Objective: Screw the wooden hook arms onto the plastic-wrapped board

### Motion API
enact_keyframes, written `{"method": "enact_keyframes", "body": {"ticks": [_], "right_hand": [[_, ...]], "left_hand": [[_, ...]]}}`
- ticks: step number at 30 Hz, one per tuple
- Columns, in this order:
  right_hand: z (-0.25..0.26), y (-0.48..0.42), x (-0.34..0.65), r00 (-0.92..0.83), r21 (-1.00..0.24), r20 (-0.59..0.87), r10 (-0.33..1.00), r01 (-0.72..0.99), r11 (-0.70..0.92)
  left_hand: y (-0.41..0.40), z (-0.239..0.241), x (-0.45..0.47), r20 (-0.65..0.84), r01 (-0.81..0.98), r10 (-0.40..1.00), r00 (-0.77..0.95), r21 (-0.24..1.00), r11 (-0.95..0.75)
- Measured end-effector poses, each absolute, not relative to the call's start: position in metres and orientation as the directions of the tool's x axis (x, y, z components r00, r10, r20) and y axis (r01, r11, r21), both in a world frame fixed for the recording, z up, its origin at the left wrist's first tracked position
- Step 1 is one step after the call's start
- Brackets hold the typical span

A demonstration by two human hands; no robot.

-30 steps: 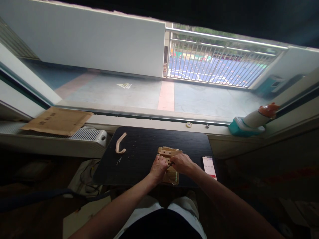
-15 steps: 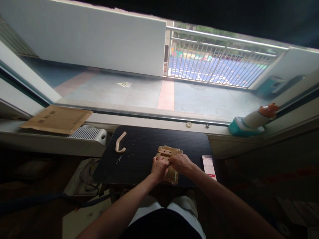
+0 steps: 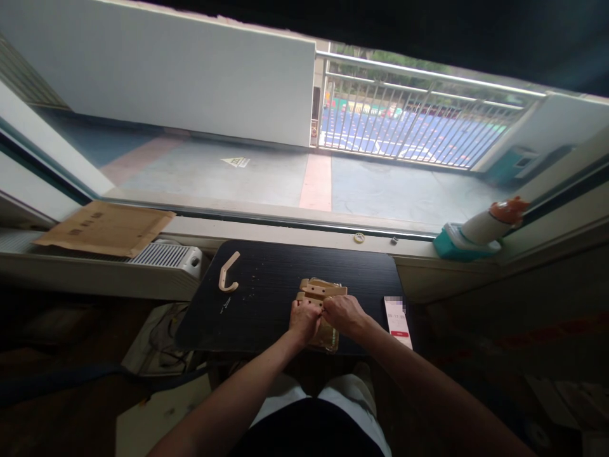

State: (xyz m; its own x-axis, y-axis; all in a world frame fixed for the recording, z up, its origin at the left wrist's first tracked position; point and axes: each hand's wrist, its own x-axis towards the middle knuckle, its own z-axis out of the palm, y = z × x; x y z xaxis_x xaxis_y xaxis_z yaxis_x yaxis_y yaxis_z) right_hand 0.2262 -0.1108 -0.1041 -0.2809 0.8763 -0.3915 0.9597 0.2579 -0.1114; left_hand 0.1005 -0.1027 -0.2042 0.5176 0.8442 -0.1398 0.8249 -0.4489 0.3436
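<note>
On the dark table, two light wooden hooks with dark screw holes lie on a clear-wrapped brown packet (image 3: 329,339). My left hand (image 3: 304,320) is closed on the near wooden hook (image 3: 303,297), fingers curled over its front edge. Against it, my right hand (image 3: 343,315) is clenched in a fist by the right part of the same hook; whatever its fingers grip is hidden. Just behind both hands lies the far wooden hook (image 3: 328,291). A third wooden hook (image 3: 223,278) rests apart at the table's left, with a few small screws (image 3: 226,304) near it.
A phone (image 3: 397,322) lies at the right edge of the black table (image 3: 266,330). Behind it, the window sill holds a tape roll (image 3: 359,238) and a teal box (image 3: 447,244). A brown envelope (image 3: 109,228) covers part of the radiator (image 3: 164,255) at left.
The view has shifted slightly. Both hands stay at the near hook, the right one still clenched beside the left; the hooks and packet keep their places on the table.
</note>
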Motion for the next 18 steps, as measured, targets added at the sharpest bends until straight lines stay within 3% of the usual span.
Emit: {"method": "enact_keyframes", "body": {"ticks": [7, 15, 18], "right_hand": [[-0.103, -0.11, 0.221, -0.429, -0.108, -0.402, 0.809, 0.899, 0.424], [-0.107, -0.108, 0.22, -0.292, -0.05, -0.44, 0.849, 0.952, 0.302], [-0.091, -0.106, 0.219, -0.335, -0.094, -0.436, 0.836, 0.94, 0.328]], "left_hand": [[-0.103, -0.203, 0.102, -0.189, 0.848, 0.855, 0.482, 0.346, -0.402], [-0.104, -0.2, 0.104, -0.196, 0.845, 0.86, 0.471, 0.382, -0.375], [-0.103, -0.201, 0.103, -0.186, 0.848, 0.865, 0.466, 0.372, -0.377]]}}
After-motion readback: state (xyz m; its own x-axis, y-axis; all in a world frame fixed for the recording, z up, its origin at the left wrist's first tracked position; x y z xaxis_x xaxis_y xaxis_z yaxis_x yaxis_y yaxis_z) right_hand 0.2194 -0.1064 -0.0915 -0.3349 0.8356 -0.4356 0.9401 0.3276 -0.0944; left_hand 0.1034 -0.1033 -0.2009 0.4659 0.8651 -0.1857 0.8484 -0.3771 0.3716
